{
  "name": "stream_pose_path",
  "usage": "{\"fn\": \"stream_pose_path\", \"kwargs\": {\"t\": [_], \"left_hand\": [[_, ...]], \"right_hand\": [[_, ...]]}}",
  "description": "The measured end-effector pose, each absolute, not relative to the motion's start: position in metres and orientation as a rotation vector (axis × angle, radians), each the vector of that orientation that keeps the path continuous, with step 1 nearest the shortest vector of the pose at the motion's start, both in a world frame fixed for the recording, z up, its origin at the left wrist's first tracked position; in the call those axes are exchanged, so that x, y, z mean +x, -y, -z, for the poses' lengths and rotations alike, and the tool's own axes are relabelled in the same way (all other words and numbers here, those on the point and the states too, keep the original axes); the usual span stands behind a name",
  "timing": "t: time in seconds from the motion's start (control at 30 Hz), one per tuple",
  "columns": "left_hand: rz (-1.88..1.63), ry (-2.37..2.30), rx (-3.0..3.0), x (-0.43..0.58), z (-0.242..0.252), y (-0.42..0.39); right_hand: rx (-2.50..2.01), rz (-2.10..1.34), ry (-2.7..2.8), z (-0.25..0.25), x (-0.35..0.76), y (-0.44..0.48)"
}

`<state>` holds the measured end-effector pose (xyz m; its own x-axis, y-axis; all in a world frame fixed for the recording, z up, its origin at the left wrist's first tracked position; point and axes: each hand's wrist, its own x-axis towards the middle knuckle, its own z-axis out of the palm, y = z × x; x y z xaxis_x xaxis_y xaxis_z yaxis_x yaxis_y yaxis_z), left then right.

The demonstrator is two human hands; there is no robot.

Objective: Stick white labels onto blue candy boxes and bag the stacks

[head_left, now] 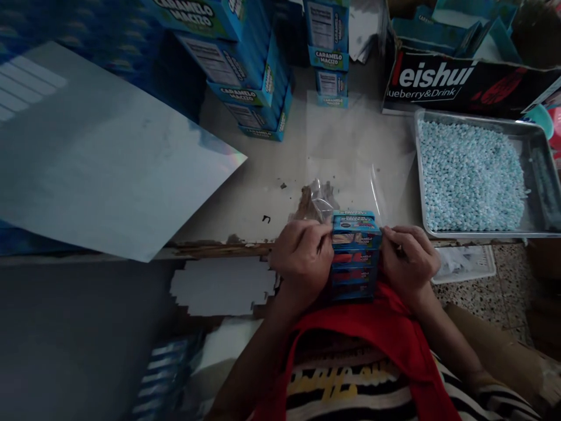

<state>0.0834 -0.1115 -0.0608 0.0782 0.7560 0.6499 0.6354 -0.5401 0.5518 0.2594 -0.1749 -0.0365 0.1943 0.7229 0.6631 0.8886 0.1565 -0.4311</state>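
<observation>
I see left hand [302, 257], right hand [409, 260] pressing sides of stack of blue boxes [355, 257], fingers curled tight, at table edge [210, 248], 6 o'clock. Clear film [350, 181] at stack's 12 o'clock. My worry: uneven squeeze buckles stack, boxes drop off edge; film snags, tears.

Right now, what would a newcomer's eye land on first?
The stack of small blue boxes at the near edge of the table, clamped between the left hand and right hand. Next, the metal tray at right, filled with pale blue candies, and the big shiny sheet covering the left side.
</observation>
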Motion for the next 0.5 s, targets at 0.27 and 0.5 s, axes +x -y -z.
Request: {"fn": "stream_pose_path", "kwargs": {"t": [0.27, 0.5], "left_hand": [[-1.529, -1.473, 2.197, 0.083, 0.094, 0.111], [-1.591, -1.415, 2.102, 0.073, 0.108, 0.114]], "right_hand": [[-1.595, 0.396, 1.642, 0.066, 0.271, 0.186], [-1.63, 0.349, 1.699, 0.071, 0.273, 0.184]]}}
